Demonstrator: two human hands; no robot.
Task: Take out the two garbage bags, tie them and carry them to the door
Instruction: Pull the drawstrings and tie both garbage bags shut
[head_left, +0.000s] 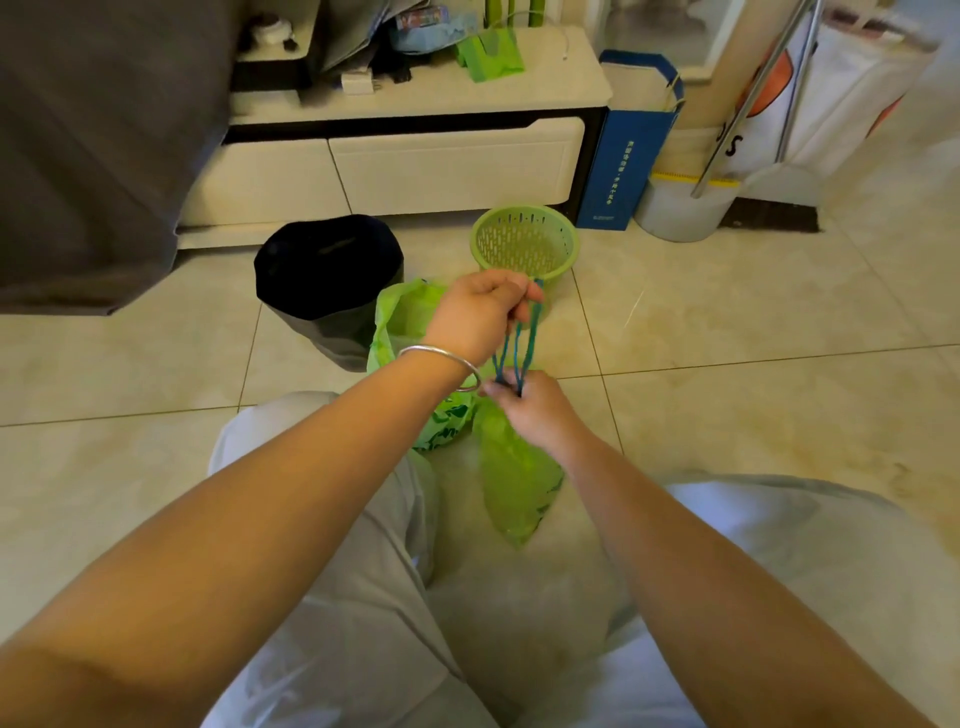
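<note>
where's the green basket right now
The green basket stands on the floor at centre frame, just beyond the left hand, right of the black bin.

We see both bare forearms reaching forward from the lower corners. Our left hand (475, 312) is raised, knuckles up, fingers (524, 301) curled closed in a pinch. Our right hand (530, 410) sits just below it, lower and nearer us, fingers likewise pinched shut
</note>
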